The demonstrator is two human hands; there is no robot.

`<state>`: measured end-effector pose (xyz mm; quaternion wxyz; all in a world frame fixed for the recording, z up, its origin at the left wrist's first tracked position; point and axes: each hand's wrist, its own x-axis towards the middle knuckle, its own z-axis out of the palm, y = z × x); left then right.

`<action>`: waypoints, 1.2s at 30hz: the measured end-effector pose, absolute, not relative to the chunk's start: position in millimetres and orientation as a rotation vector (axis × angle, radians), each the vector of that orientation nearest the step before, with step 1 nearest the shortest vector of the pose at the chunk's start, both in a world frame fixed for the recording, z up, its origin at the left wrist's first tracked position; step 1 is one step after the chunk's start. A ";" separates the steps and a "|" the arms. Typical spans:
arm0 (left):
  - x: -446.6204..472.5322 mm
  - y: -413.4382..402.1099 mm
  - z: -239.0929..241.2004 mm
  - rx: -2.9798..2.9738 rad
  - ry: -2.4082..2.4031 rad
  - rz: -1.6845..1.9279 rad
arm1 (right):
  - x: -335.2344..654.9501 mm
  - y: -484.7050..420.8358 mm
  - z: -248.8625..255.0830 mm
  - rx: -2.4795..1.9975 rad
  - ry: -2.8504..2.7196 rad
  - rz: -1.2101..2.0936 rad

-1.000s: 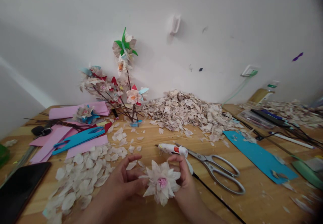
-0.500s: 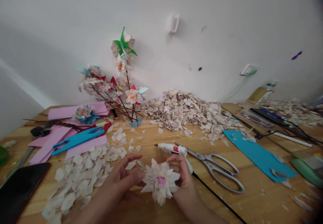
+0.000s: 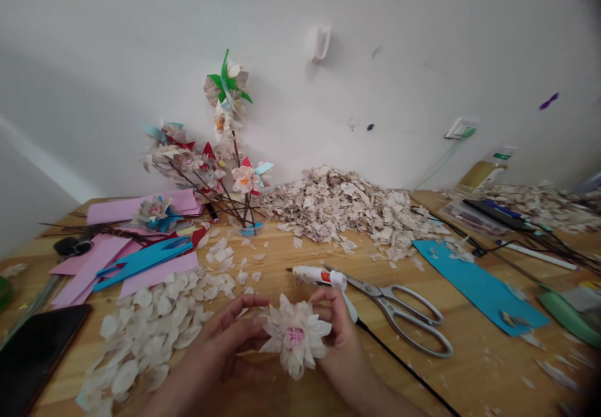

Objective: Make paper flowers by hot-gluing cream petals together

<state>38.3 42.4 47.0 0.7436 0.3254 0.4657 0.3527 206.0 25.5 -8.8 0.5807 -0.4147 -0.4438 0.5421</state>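
Observation:
A handmade flower [image 3: 297,337] with pointed, off-white petals and a pink centre faces me above the table's front part. My right hand [image 3: 342,335] is closed round its back from the right side; the grip itself is hidden behind the petals. On the left, my left hand [image 3: 237,332] has its curved fingers and thumb at the flower's outer petals, holding its edge. Just behind the hands lie a white glue gun [image 3: 317,275] with a dark nozzle and metal scissors [image 3: 399,310]. Loose pale petals [image 3: 141,323] spread beside my left forearm.
Finished flowers on twigs [image 3: 244,179] stand at the back. A large heap of dried petals [image 3: 352,204] lies against the wall. Pink paper strips [image 3: 145,204], a dark phone [image 3: 42,348] and a blue sheet [image 3: 474,285] lie around. The glue gun's black cable [image 3: 408,367] runs front right.
The flower has shifted slightly left and tilted a little in my right hand. The fingers of my left hand have come closer to its petals.

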 end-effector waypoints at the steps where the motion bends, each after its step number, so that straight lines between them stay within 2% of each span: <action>1: 38.8 41.6 47.5 0.697 1.018 0.777 | 206.0 25.6 -8.6 -0.973 -1.038 1.262; 10: 41.1 38.7 43.3 0.641 1.000 0.813 | 204.8 25.7 -8.6 -1.004 -1.013 1.189; 20: 34.9 45.5 28.4 0.691 0.757 0.798 | 205.6 31.2 -7.7 -1.034 -0.973 1.165; 36: 44.3 35.0 38.3 0.808 0.865 0.849 | 202.2 32.0 -11.2 -1.023 -0.932 1.101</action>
